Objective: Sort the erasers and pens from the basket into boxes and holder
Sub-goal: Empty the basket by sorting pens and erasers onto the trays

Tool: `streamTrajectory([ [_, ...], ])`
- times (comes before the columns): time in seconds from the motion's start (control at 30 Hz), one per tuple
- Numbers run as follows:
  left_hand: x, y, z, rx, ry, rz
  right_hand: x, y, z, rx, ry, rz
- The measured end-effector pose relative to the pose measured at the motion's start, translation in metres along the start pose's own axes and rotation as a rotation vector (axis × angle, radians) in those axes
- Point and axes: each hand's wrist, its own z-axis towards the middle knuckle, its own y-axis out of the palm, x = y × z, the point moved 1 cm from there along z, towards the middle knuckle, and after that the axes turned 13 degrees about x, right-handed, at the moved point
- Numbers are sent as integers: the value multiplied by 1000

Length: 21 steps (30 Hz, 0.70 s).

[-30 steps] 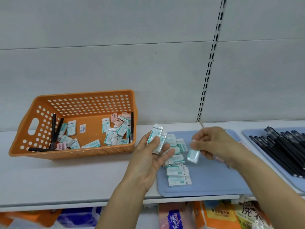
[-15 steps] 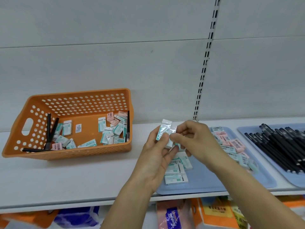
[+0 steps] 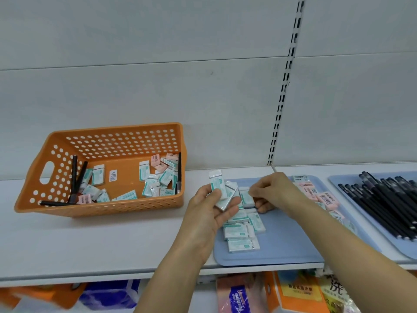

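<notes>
An orange basket (image 3: 67, 211) on the white shelf holds several green and pink erasers (image 3: 144, 170) and a few black pens (image 3: 73, 177). My left hand (image 3: 209, 213) grips a small stack of green erasers (image 3: 217, 184) above the left edge of a blue tray (image 3: 282, 251). My right hand (image 3: 275, 190) pinches one green eraser (image 3: 246, 197) just right of that stack. Green erasers (image 3: 241, 233) lie in a row on the tray, and pink erasers (image 3: 325, 197) sit at its right.
A second blue tray (image 3: 336, 179) at the far right carries several black pens (image 3: 388, 204). The shelf's front edge (image 3: 90, 273) runs below my arms. Packaged goods (image 3: 293, 292) fill the shelf underneath. A slotted upright (image 3: 284, 86) runs up the back wall.
My right hand came back from the tray to the stack in my left hand and now pinches one green eraser, drawing it slightly right and down.
</notes>
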Motion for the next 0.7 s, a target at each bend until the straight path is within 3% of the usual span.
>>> streamTrajectory([
  [0.1,-1,1,-1,0,3,19,-15,-5,-17,129,-186,4],
  [0.2,-2,7,-3,-27,8,10,-33,2,-46,-83,-248,151],
  [0.27,-3,10,-6,-88,26,25,-36,3,-55,-102,-289,197],
  [0.4,3,1,-9,-118,199,290,-22,-19,-48,-45,-194,229],
  [0.53,8,-17,-6,-139,448,677,3,-21,-46,-109,-73,-18],
  [0.7,3,-29,-13,-255,415,798,9,-11,-46,-16,-113,-18],
])
